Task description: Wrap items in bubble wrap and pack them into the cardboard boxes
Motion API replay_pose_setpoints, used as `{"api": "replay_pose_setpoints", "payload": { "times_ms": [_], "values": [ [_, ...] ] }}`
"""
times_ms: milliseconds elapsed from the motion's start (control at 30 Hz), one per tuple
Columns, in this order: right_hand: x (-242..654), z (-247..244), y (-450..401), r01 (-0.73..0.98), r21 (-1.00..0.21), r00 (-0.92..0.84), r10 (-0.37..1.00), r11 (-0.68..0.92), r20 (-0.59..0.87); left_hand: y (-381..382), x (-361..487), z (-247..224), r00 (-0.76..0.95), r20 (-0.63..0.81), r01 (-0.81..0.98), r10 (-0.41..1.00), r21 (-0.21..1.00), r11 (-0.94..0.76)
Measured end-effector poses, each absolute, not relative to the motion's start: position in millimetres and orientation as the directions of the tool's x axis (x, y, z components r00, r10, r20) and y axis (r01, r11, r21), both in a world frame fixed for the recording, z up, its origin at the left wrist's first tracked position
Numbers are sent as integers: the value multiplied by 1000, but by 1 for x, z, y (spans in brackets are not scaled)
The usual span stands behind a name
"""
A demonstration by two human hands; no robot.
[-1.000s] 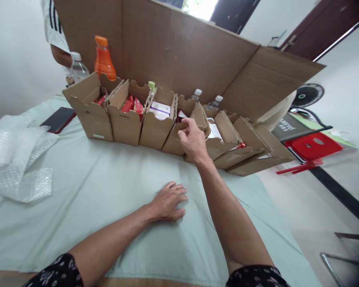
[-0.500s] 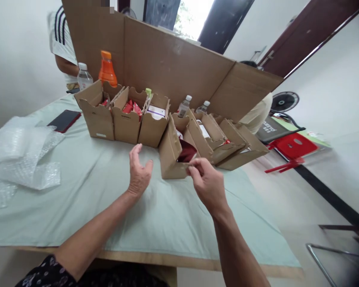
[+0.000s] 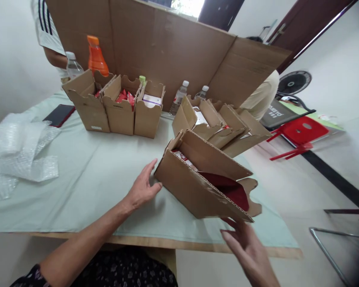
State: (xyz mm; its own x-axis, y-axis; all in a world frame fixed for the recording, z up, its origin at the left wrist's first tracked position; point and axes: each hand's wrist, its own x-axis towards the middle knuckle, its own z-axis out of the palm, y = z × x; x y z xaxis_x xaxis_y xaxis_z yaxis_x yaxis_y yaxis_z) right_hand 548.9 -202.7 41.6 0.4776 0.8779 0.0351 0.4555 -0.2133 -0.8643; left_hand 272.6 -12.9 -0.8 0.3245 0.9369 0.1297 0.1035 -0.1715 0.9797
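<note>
The left hand [image 3: 142,189] is wide, thumb and fingers spread just beside the far left end of a cardboard box [image 3: 182,185]; whether it touches is unclear. The box sits on the counter [image 3: 107,167] between both hands, angled, a dark red item [image 3: 229,189] inside. The right hand [image 3: 248,243] is at its near end, thumb clear of the cardboard, some fingers hidden behind it. Beyond the left hand stand three more boxes [image 3: 121,115]; left of that hand lie bubble wrap [image 3: 20,147] and a phone [image 3: 60,115].
</note>
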Motion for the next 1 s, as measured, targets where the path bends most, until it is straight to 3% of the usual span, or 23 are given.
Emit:
{"api": "replay_pose_setpoints", "payload": {
  "times_ms": [100, 233, 400, 567, 767, 1000],
  "values": [
    [542, 28, -176, 550, -797, 425, 905, -250, 9, -18, 284, -4, 356, 125, 74, 926, 984, -161],
    [542, 27, -120, 586, -784, 383, 922, -202, 49, -24, 279, -5, 245, 116, 56, 963, 989, -133],
    [537, 22, -34, 509, -858, 287, 954, -71, 91, 4, 259, -3, 114, 170, 76, 979, 981, -180],
    [507, -5, 17, 348, -937, 381, 913, 0, 142, 51, 251, -18, 10, 215, 100, 977, 972, -215],
    [507, -15, 9, 232, -966, 455, 890, -113, 5, 55, 251, -38, 30, 188, 239, 982, 952, -190],
    [532, -14, 14, 265, -929, 644, 765, -257, -28, 54, 251, -33, 82, 200, 427, 976, 878, -216]
  ]
}}
